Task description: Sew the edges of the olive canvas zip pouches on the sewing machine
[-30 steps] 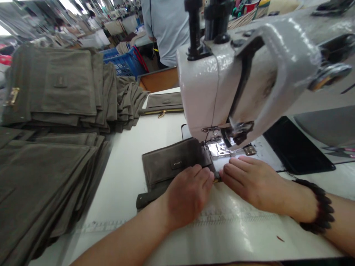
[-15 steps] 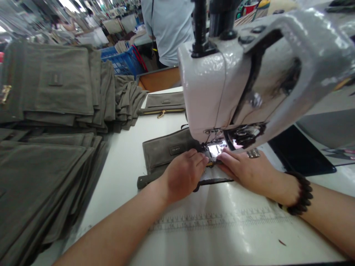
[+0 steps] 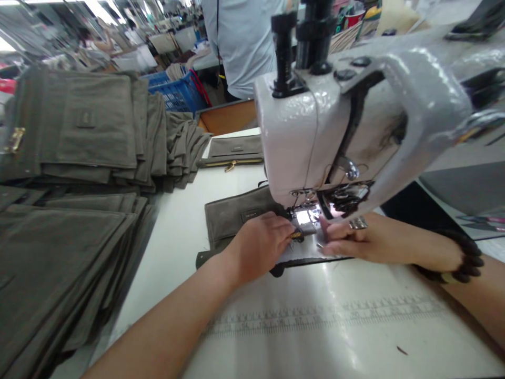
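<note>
A grey-green fabric pouch panel [image 3: 226, 218] with a small label lies partly under the head of a sewing machine [image 3: 292, 142]. My left hand [image 3: 256, 245] presses on the panel, fingers together. The toothed end of a zipper [image 3: 296, 235] sticks out past its fingertips, close to the needle area. My right hand [image 3: 355, 237], with a ring on one finger, is curled beside the lit needle plate [image 3: 303, 250], apart from the zipper end. A small shiny bit shows at its fingertips; I cannot make out what it is.
Stacks of grey-green fabric pieces [image 3: 94, 126] stand along the left. Another pouch [image 3: 236, 147] with a zipper lies behind the panel. A ruler strip [image 3: 307, 321] runs along the table front. A dark flat panel [image 3: 418, 210] lies right; behind are a blue crate [image 3: 177, 95] and a person [image 3: 244, 47].
My right hand has moved right, off the zipper end, and its fingers have curled. The left hand stays on the pouch panel. The view has shifted slightly.
</note>
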`<control>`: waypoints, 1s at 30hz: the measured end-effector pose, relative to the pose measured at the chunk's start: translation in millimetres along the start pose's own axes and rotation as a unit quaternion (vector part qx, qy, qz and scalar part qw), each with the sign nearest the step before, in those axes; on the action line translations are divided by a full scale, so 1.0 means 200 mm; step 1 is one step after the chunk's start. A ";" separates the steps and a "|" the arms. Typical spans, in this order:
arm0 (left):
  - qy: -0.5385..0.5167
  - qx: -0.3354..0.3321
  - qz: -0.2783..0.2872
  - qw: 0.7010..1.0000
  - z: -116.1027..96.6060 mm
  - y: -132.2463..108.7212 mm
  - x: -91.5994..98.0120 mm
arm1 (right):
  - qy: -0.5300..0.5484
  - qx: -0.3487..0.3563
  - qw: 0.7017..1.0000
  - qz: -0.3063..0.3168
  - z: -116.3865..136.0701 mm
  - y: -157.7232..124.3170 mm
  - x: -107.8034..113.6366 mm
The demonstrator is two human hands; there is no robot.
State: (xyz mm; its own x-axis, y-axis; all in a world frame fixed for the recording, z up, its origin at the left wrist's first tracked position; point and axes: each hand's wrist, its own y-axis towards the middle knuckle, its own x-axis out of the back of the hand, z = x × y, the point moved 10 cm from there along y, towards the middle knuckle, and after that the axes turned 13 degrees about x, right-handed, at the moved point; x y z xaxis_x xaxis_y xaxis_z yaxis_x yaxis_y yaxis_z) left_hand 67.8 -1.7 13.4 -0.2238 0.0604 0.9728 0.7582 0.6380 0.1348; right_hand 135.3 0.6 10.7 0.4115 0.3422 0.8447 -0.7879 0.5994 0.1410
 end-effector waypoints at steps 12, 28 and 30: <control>0.162 -0.084 0.019 0.983 -0.14 -0.04 -0.05 | -0.283 0.070 0.954 -0.065 0.19 0.03 -0.01; 0.184 -0.064 0.022 0.981 -0.07 0.01 -0.07 | -0.314 0.014 0.946 -0.081 0.12 0.05 0.00; 0.186 -0.063 0.025 0.980 -0.06 0.01 -0.08 | -0.318 0.009 0.945 -0.080 0.11 0.05 0.00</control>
State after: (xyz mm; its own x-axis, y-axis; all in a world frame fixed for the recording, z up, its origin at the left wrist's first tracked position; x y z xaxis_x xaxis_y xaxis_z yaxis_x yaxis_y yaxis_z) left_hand 80.0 -9.5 0.7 0.0369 -0.2089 0.9772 0.8372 0.5403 0.0839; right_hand 117.2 -9.5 23.0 0.1715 -0.2580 0.9508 -0.7488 0.5931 0.2960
